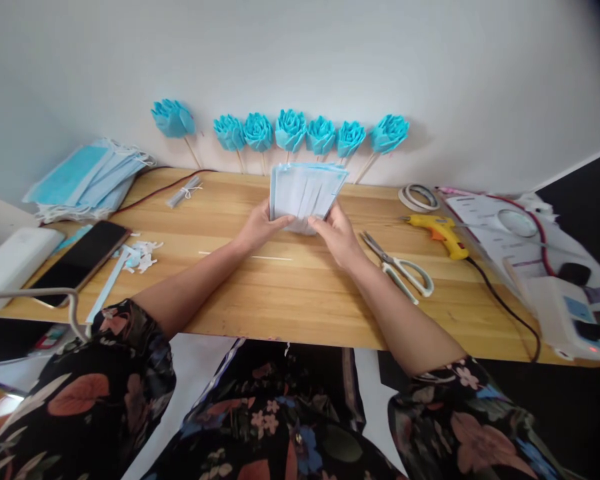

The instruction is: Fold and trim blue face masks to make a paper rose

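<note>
Both hands hold up a stack of pale blue-white face mask sheets point(307, 193) above the middle of the wooden table point(280, 300). My left hand point(263, 225) grips the lower left side of the stack, thumb across its front. On the lower right side, my right hand point(336, 233) grips it the same way. The fingers behind the stack are hidden. A thin white stick point(270, 258) lies on the table between my forearms. Scissors point(400, 263) with pale handles rest just right of my right hand.
Several blue flowers on sticks, one a blue flower point(291, 131), lean against the wall. Face masks point(87, 180) are piled at left, near a phone point(83, 262), a white box point(17, 263) and scraps point(140, 255). At right are tape rolls point(420, 197), a yellow glue gun point(443, 233) and a power strip point(563, 317).
</note>
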Demonstrator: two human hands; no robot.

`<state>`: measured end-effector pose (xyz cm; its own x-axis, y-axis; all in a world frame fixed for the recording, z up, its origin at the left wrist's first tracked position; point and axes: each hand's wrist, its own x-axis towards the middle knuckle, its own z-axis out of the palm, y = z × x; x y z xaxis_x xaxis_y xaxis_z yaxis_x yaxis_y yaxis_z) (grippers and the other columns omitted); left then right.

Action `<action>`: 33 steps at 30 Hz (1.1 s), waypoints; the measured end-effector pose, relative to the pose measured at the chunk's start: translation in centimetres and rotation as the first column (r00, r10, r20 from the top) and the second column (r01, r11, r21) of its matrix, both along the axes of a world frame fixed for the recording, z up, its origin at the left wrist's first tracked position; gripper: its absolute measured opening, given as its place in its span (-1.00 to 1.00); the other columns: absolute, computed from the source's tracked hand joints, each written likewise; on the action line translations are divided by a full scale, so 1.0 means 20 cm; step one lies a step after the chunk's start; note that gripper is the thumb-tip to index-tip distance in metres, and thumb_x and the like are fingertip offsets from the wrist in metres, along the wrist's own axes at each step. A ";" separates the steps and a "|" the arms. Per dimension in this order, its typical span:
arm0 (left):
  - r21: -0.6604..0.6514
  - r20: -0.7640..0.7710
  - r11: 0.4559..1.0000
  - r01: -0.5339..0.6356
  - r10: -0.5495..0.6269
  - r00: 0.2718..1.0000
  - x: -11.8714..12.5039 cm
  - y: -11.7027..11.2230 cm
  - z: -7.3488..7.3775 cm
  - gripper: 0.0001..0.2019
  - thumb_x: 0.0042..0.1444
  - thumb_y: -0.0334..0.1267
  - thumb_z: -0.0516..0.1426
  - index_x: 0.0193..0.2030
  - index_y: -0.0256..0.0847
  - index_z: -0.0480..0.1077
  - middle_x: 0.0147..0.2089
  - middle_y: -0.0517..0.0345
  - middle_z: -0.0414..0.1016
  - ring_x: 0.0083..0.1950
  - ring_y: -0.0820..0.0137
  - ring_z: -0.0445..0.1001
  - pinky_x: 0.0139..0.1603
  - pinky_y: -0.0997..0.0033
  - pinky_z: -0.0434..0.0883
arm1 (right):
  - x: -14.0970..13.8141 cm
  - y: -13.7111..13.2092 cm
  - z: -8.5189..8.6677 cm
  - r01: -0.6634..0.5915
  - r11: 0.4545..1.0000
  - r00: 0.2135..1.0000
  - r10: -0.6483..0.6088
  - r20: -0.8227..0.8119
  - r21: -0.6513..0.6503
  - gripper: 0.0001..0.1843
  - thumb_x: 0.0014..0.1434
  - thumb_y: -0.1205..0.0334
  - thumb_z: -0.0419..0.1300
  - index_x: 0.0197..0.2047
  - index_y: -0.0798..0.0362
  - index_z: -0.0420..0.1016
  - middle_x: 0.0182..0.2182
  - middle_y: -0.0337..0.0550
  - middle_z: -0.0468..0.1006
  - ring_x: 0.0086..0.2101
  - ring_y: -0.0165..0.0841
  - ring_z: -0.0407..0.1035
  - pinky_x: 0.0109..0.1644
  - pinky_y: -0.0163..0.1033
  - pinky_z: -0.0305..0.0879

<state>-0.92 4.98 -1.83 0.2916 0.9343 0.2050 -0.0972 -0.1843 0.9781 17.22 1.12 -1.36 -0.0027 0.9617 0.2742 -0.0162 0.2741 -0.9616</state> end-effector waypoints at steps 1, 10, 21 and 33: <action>-0.019 -0.017 1.000 -0.004 0.004 1.000 0.00 -0.01 0.00 -0.54 -0.11 -0.12 0.40 -0.09 -0.31 0.49 -0.10 0.00 0.59 -0.06 0.26 0.55 0.02 0.29 0.43 | 0.00 0.00 0.00 0.010 1.000 1.000 -0.010 0.021 -0.001 -0.47 0.05 0.00 0.33 0.09 -0.10 0.40 0.07 -0.16 0.57 0.10 -0.18 0.41 0.30 0.04 0.28; -0.042 -0.019 0.999 0.024 -0.025 0.999 0.00 -0.07 0.04 -0.58 -0.06 0.02 0.37 -0.19 -0.27 0.56 -0.18 0.03 0.63 -0.14 0.26 0.57 -0.06 0.28 0.48 | -0.01 -0.04 0.02 0.061 0.996 0.995 -0.066 0.073 0.071 -0.50 0.13 0.03 0.28 0.13 -0.13 0.39 0.08 -0.15 0.55 0.08 -0.20 0.42 0.27 0.01 0.31; -0.056 -0.074 0.998 0.034 -0.038 0.997 0.03 -0.07 -0.01 -0.54 -0.18 0.02 0.42 -0.24 -0.28 0.54 -0.16 -0.02 0.62 0.01 0.10 0.55 0.00 0.20 0.49 | -0.05 -0.04 -0.02 0.006 1.000 0.998 -0.005 0.065 -0.013 -0.51 0.10 -0.01 0.29 0.10 -0.12 0.42 0.05 -0.17 0.58 0.10 -0.16 0.42 0.26 0.05 0.33; -0.051 0.057 0.998 0.031 -0.028 0.998 0.02 -0.06 0.01 -0.55 -0.09 0.02 0.39 -0.15 -0.26 0.55 -0.11 -0.01 0.63 -0.06 0.23 0.57 0.01 0.26 0.47 | 0.00 -0.01 -0.03 0.061 0.998 0.985 -0.062 0.159 0.015 -0.59 0.07 0.01 0.31 -0.02 -0.06 0.50 -0.06 -0.15 0.63 -0.05 -0.18 0.48 0.16 0.02 0.38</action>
